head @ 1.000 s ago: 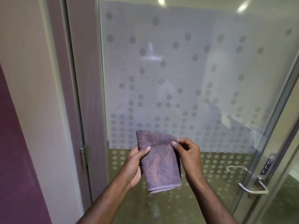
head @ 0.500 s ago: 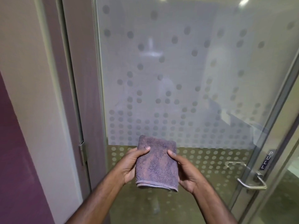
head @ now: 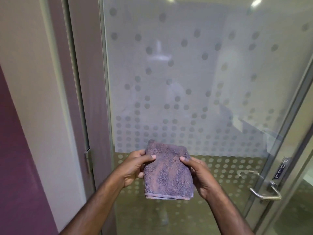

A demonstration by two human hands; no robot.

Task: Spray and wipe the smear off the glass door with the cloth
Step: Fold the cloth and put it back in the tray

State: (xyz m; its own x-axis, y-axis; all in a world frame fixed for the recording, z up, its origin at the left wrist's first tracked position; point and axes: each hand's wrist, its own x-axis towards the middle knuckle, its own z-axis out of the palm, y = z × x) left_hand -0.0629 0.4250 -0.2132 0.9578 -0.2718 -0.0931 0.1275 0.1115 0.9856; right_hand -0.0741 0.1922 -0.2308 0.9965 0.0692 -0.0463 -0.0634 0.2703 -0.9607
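Observation:
A folded purple-grey cloth [head: 167, 173] is held flat between both hands in front of the glass door [head: 194, 82]. My left hand [head: 135, 167] grips its left edge, thumb on top. My right hand [head: 198, 177] holds the right edge, thumb on the cloth. The door is frosted with a dotted pattern, and clear glass runs below the frosted band. I cannot make out a smear on the glass. No spray bottle is in view.
A metal lever handle [head: 265, 192] and a PULL sign [head: 281, 168] sit at the door's right edge. The door frame with a hinge [head: 88, 160] stands to the left, beside a white and purple wall [head: 25, 116].
The cloth went from hanging upright to lying folded and flatter between both hands. Both hands dropped slightly and shifted their grip to its sides.

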